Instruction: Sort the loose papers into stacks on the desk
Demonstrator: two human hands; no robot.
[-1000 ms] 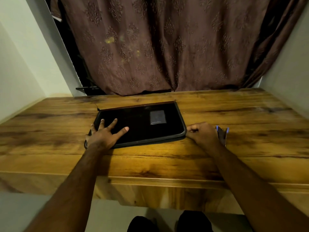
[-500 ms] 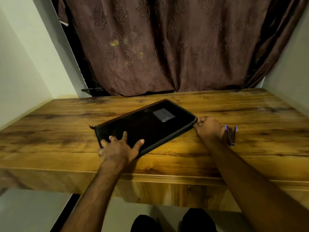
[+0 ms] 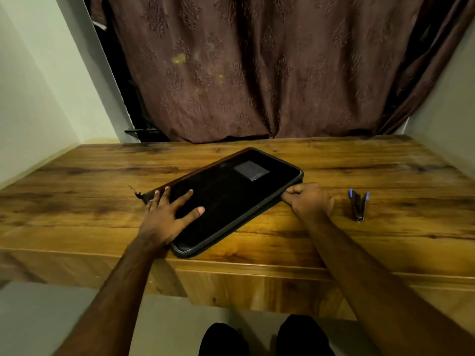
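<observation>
The black zip folder (image 3: 226, 199) lies skewed on the surface (image 3: 77, 201), far corner toward 1 o'clock; the left hand (image 3: 164, 217) presses it with fingers spread, steadying it; the right hand (image 3: 308, 201) pinches its 3 o'clock edge, probably at the zip; no papers show yet.

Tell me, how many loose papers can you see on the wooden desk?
0. None show on the wooden desk; some may be hidden inside the closed black zippered folder.
</observation>
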